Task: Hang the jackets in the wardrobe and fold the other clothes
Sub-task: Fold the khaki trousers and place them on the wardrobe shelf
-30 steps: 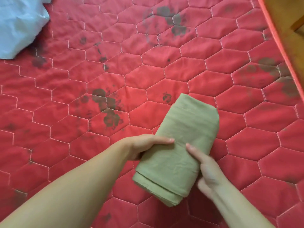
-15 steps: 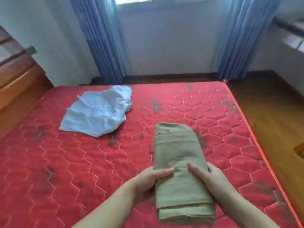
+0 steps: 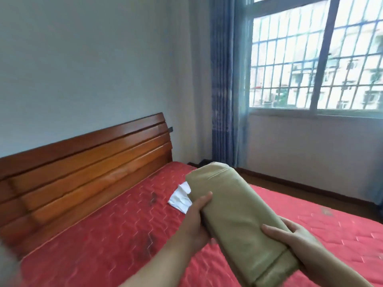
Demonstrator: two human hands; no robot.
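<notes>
A folded olive-green garment (image 3: 236,216) is held up above the red quilted mattress (image 3: 103,241), its long side pointing away from me. My left hand (image 3: 196,222) grips its left edge with the thumb on top. On the opposite edge, my right hand (image 3: 290,235) holds it from below, thumb laid over the cloth. A crumpled white garment (image 3: 180,198) lies on the mattress behind the bundle, partly hidden by it.
A wooden headboard (image 3: 87,162) runs along the left against a pale wall. Blue curtains (image 3: 226,83) hang beside a barred window (image 3: 317,54) at the right. Dark wooden floor (image 3: 290,189) shows beyond the bed.
Both hands have lifted the folded green garment off the mattress. My view has swung up and to the left, bringing the headboard and window into sight.
</notes>
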